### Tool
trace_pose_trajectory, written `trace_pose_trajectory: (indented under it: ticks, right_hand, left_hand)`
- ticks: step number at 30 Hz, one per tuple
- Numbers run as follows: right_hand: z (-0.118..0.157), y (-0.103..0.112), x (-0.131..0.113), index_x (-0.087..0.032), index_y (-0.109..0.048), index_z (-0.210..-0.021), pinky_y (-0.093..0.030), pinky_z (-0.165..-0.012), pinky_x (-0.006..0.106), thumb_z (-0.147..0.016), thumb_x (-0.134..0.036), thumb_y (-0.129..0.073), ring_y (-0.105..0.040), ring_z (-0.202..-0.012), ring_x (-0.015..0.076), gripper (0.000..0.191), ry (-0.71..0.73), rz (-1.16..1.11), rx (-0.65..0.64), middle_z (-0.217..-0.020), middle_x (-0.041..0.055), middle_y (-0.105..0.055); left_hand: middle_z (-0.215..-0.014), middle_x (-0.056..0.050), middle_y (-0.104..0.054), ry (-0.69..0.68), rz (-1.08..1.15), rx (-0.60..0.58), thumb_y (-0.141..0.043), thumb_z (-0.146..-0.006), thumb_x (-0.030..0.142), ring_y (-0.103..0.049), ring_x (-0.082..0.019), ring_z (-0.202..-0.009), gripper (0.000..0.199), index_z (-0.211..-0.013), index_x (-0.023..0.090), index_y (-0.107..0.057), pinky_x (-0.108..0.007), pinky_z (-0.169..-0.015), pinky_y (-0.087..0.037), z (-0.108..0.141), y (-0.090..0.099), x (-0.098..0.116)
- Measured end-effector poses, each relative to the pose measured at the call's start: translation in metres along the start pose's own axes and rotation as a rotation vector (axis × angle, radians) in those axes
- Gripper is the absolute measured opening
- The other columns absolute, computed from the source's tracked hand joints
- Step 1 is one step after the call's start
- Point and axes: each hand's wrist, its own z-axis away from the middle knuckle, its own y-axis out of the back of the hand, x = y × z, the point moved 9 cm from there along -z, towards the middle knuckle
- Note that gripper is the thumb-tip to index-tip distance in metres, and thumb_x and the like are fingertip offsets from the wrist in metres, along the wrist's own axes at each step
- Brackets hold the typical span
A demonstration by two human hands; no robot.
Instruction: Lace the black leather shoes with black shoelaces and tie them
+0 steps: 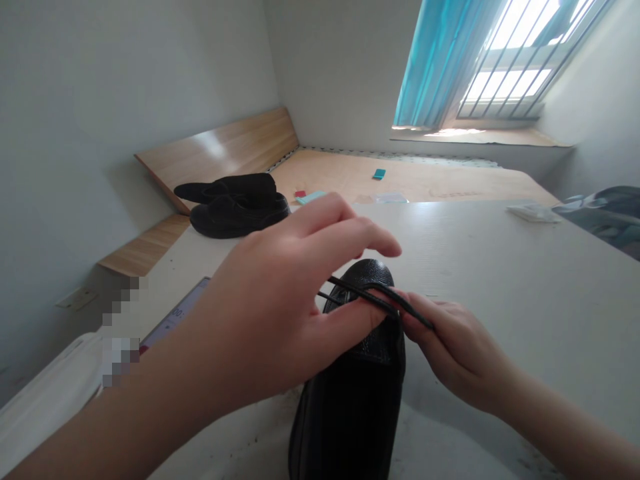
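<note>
A black leather shoe (350,407) stands on the white table (465,247), its toe pointing away from me. Over its left side reaches my left hand (295,280), thumb under the black shoelace (357,290) and index finger stretched out above it, with a gap between them. Lace strands run across the thumb and back behind the palm. At the shoe's right side my right hand (450,333) pinches the lace between thumb and fingers, and a short end sticks out past the fingertips.
A pair of black shoes (235,207) lies at the back left. A phone (175,310) is partly behind my left forearm. Beyond the table is a bed (440,180) with a wooden headboard (225,147). A clear packet (534,213) lies at the back right.
</note>
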Motion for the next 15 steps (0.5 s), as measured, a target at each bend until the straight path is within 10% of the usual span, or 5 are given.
trace_pose_trajectory:
  ticks: [7, 15]
  right_hand:
    - [0.0, 0.0, -0.001, -0.024, -0.054, -0.102, -0.033, -0.05, 0.024, -0.103, -0.019, -0.039, -0.051, -0.048, 0.0115, 0.016, 0.015, 0.007, 0.014, -0.058, -0.0075, -0.053]
    - [-0.001, -0.001, -0.001, -0.022, -0.057, -0.107, -0.038, -0.05, 0.024, -0.102, -0.02, -0.039, -0.056, -0.05, 0.0125, 0.019, -0.01, 0.011, -0.006, -0.059, -0.0061, -0.057]
  left_hand:
    - [-0.094, 0.001, -0.061, -0.169, -0.292, 0.21, -0.063, -0.09, 0.025, -0.055, -0.014, -0.079, 0.012, -0.099, 0.027, -0.069, -0.029, -0.071, -0.04, 0.003, 0.019, 0.015]
    - [-0.072, 0.005, -0.06, -0.274, -0.207, 0.114, -0.067, -0.086, 0.023, -0.055, -0.014, -0.072, 0.005, -0.091, 0.022, -0.068, -0.033, -0.081, -0.038, 0.005, 0.01, 0.019]
